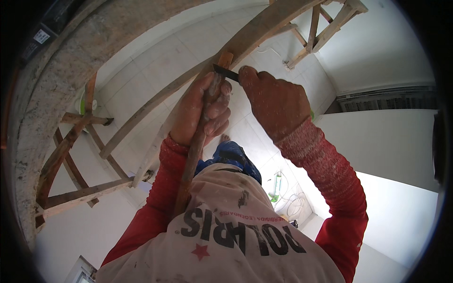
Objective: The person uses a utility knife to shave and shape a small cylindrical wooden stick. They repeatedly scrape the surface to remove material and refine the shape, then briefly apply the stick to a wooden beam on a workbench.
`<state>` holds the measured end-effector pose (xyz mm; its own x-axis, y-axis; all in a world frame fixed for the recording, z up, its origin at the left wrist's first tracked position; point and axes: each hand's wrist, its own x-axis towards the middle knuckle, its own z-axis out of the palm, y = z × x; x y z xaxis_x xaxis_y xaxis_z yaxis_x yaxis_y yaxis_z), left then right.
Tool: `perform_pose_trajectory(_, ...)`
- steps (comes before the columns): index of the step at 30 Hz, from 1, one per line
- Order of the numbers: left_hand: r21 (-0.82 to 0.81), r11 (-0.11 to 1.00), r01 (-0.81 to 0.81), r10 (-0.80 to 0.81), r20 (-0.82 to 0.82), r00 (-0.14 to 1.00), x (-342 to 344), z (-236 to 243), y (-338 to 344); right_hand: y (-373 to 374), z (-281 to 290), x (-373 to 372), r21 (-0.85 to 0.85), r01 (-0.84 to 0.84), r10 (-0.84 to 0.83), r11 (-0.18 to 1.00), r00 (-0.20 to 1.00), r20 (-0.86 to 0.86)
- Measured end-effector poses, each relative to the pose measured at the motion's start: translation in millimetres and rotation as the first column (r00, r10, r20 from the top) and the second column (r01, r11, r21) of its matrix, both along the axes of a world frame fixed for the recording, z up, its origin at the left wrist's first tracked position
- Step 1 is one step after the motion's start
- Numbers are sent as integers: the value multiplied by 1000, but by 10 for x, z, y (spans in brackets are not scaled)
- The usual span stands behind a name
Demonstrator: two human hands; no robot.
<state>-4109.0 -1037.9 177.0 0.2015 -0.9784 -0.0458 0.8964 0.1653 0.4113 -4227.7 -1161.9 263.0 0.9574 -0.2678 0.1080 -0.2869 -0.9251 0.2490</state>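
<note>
My left hand (192,109) is wrapped round a long wooden stick (191,160), which slants up from beside my body. The stick is spotted with white, and its top end shows bare brown wood. My right hand (276,98) is closed on a dark, flat knife (226,72) with an angled tip; the handle is hidden in the fist. The blade lies across the stick just above my left fingers and seems to touch it. White dust or plaster marks both hands and my red sleeves.
A wooden trestle (80,193) stands at the left, with another wooden frame (325,30) at the upper right. A long beam (264,28) crosses beyond my hands. Below are a tiled floor (160,61), a green bottle (276,184) and loose cable (296,203). A white wall (377,146) rises at the right.
</note>
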Motion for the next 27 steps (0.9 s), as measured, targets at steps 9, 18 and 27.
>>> perform_pose_trajectory(9,58,998,-34,28,98,995,9,70,-6,-167,9,128,-139,-24,36,990,996,82)
perform_pose_trajectory(18,74,997,-33,29,55,998,-44,66,19,-159,42,129,-67,-71,78,995,990,115)
perform_pose_trajectory(27,77,996,-39,36,46,998,-56,42,26,-38,-11,29,-51,-63,66,997,996,57)
